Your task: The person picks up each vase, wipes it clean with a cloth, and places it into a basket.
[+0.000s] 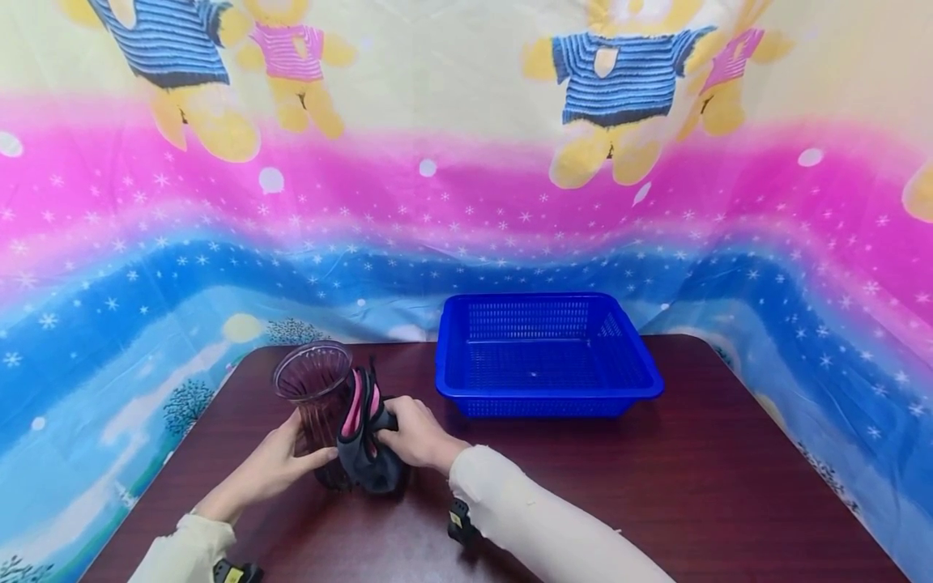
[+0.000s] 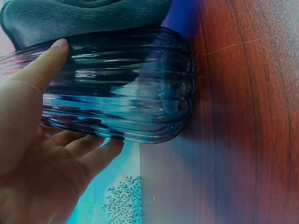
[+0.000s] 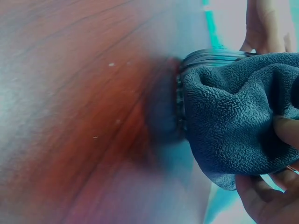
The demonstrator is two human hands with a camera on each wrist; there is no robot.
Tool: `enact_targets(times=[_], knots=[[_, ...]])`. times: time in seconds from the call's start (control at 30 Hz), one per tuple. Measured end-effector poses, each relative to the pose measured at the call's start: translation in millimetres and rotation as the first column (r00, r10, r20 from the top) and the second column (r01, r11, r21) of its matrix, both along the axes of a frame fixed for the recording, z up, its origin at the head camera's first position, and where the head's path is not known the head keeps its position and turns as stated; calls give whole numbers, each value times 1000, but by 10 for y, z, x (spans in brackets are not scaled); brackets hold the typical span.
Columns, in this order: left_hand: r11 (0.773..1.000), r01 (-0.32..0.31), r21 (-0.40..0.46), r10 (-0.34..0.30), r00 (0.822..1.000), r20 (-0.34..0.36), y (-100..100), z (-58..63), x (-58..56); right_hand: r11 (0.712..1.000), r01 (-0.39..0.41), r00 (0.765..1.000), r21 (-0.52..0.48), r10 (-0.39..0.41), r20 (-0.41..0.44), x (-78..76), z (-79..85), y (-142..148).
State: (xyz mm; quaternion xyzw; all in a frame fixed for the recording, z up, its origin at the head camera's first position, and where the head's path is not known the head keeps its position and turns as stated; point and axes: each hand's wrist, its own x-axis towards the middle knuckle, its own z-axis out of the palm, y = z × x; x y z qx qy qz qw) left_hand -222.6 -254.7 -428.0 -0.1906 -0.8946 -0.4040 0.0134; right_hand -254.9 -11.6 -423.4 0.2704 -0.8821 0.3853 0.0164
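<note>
A ribbed, see-through glass vase (image 1: pixel 315 380) with a flared rim stands nearly upright at the left of the table. My left hand (image 1: pixel 270 463) holds it from the left side, thumb across the front and fingers behind, as the left wrist view shows on the ribbed glass (image 2: pixel 117 100). Against the vase's right side lies a dark grey plush cloth (image 1: pixel 372 468) with pink and black edging. My right hand (image 1: pixel 417 433) grips this cloth by its folds. In the right wrist view the cloth (image 3: pixel 229 121) covers most of the vase, leaving part of its base end visible.
A blue plastic basket (image 1: pixel 547 405) with perforated walls sits at the back of the dark red-brown wooden table (image 1: pixel 700 486). Behind the table hangs a printed curtain (image 1: pixel 437 202) with bears and snowflakes. Black devices (image 1: pixel 459 522) are worn at both wrists.
</note>
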Motion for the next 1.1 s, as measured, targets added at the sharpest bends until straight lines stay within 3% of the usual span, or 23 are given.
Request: enact_targets(times=[0.53, 0.67, 1.1], knots=[[998, 54, 30, -53, 998, -24, -21, 14, 0, 998, -8, 999, -66, 4, -49, 27, 365, -84], [998, 55, 40, -54, 998, -23, -27, -5, 1, 996, -10, 1000, -86, 7, -29, 39, 449, -100], [1000, 24, 1, -24, 1000, 3, -16, 7, 16, 998, 6, 1000, -63, -7, -15, 69, 471, -104]])
